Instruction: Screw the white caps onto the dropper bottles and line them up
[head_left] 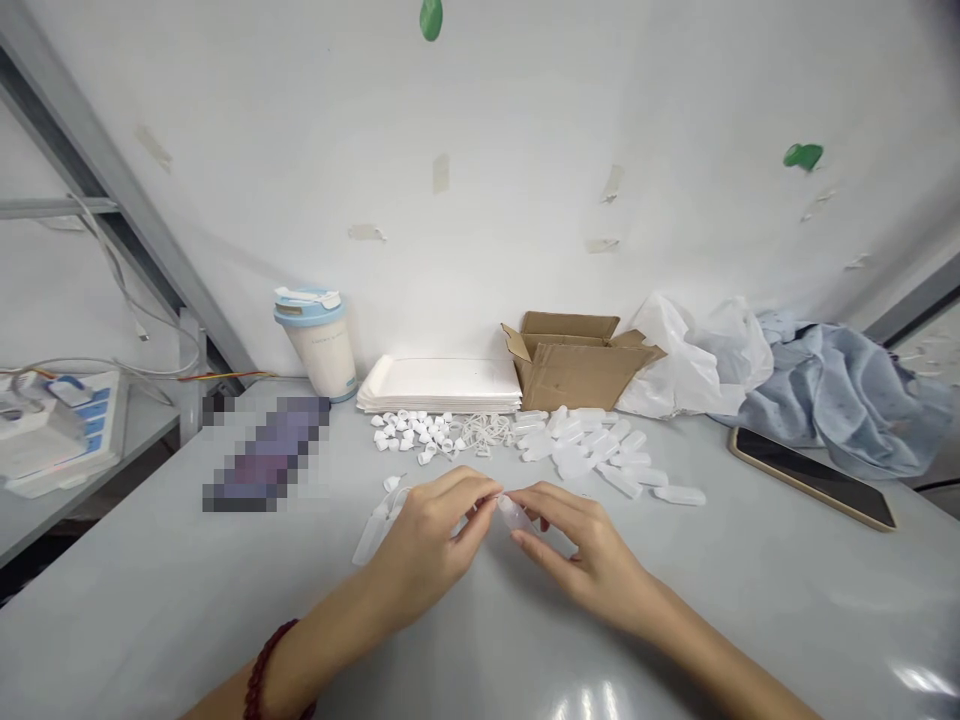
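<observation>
Between the thumb and fingers of my right hand (576,540) is a small translucent squeeze bottle (515,514), tilted with its neck toward the left. My left hand (442,525) is pinched at the bottle's mouth; whatever its fingertips hold is too small to make out. Partly behind my left hand lie a translucent bottle (369,540) with a thin loop and a loose white cap (391,483). Farther back are a cluster of white caps (424,432), a tangle of thin white loop-shaped pieces (484,432) and a heap of more translucent bottles (592,440).
Along the wall stand a blue-lidded cup (322,345), a stack of white trays (442,385), an open cardboard box (581,375) and a white plastic bag (686,355). At right are a phone (810,475) and blue cloth (847,390). A pixelated item (270,455) lies left.
</observation>
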